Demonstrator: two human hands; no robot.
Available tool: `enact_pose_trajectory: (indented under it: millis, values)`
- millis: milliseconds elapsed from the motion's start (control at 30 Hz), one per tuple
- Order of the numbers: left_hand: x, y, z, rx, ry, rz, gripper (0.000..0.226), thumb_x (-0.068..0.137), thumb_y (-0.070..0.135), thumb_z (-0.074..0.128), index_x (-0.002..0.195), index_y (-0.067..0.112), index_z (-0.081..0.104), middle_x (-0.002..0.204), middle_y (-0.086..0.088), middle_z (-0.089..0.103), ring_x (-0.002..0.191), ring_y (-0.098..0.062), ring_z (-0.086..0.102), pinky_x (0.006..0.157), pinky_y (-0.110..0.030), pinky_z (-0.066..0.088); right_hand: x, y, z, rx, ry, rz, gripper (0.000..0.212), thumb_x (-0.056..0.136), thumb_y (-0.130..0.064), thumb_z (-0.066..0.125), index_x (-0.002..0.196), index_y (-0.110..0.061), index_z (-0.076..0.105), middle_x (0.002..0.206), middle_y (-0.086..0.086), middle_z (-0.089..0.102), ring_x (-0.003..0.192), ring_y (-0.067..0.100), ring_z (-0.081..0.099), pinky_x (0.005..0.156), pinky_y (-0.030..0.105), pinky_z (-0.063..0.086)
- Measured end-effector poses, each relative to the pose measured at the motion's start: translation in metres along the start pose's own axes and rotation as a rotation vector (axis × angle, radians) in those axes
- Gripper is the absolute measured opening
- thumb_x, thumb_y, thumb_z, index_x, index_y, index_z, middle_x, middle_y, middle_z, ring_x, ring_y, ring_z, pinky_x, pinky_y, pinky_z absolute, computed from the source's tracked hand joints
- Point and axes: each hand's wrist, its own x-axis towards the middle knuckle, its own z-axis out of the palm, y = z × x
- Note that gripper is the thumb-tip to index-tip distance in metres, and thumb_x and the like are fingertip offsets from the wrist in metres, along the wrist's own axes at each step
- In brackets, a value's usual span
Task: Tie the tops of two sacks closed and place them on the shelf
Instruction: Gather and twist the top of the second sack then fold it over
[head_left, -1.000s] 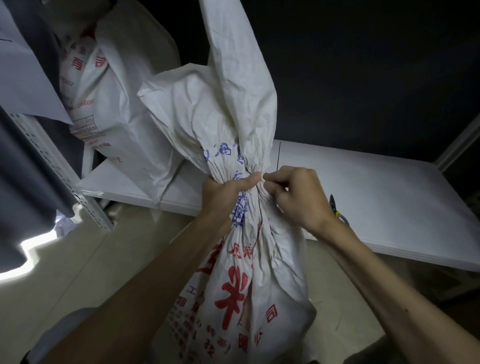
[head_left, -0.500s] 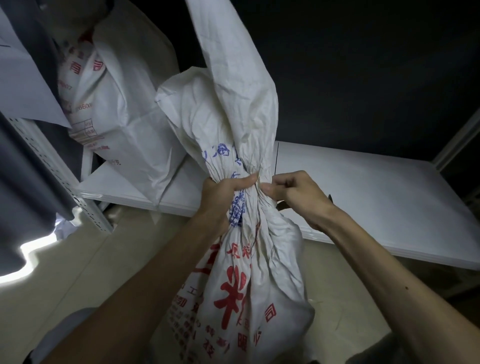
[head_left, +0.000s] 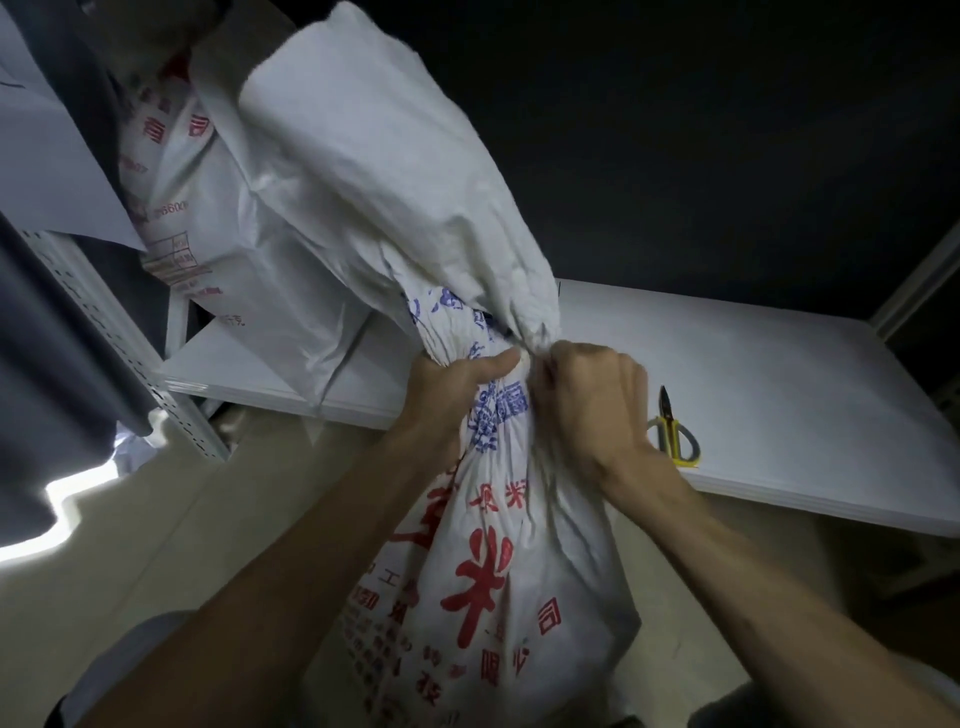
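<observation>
A white printed sack (head_left: 483, 587) is seen nearest the camera, its body hanging below the edge of the shelf (head_left: 779, 374) and its gathered neck held at about shelf height. The neck is clamped in the left hand (head_left: 452, 384), fingers curled fully round it with the thumb laid across the top. The right hand (head_left: 592, 400) is closed against the same bunched fabric from the other side; whether a cord or tie is pinched in it cannot be told. Above the grip, the loose top of the sack fans up and leftward, untied. Just beyond the right wrist, yellow-handled scissors (head_left: 672, 436) lie on the shelf near its front edge. Farther back on the left, a second sack (head_left: 208, 218) leans on the shelf; whether it is tied cannot be seen. If either grip is relaxed before a knot is made, the gathers would probably spring open and the weight could be dropped. The scissors could also be knocked off when the sack is lifted onto the shelf.
</observation>
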Motion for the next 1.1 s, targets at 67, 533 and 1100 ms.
enact_pose_trajectory:
  millis: [67,533,1100]
  values:
    - [-0.001,-0.002,0.002,-0.01,-0.01,0.001,0.041,0.073,-0.004,0.081,0.112,0.002,0.07,0.105,-0.012,0.076,0.096,-0.028,0.073,0.087,-0.044,0.059,-0.003,-0.011,0.005,-0.055,0.004,-0.096,0.029,0.061,-0.004,0.079,0.052,-0.009,0.052,0.048,0.013,0.057,0.036,0.033,0.051,0.047,0.024,0.019]
    - [0.003,0.0,0.0,-0.104,-0.027,-0.092,0.048,0.07,-0.004,0.08,0.116,-0.004,0.066,0.11,-0.017,0.073,0.097,-0.034,0.072,0.084,-0.049,0.059,0.019,0.021,-0.014,1.149,-0.443,0.511,0.02,0.081,-0.014,0.077,0.097,-0.008,0.067,0.079,0.005,0.068,0.074,0.01,0.067,0.071,0.029,0.056]
    - [0.0,0.003,-0.003,0.041,-0.022,-0.052,0.044,0.071,0.0,0.084,0.112,0.002,0.069,0.103,-0.011,0.076,0.093,-0.029,0.074,0.089,-0.049,0.057,0.016,0.025,-0.01,0.425,-0.266,0.066,0.043,0.09,-0.032,0.062,0.055,-0.015,0.043,0.05,0.005,0.047,0.05,0.023,0.043,0.051,0.031,0.033]
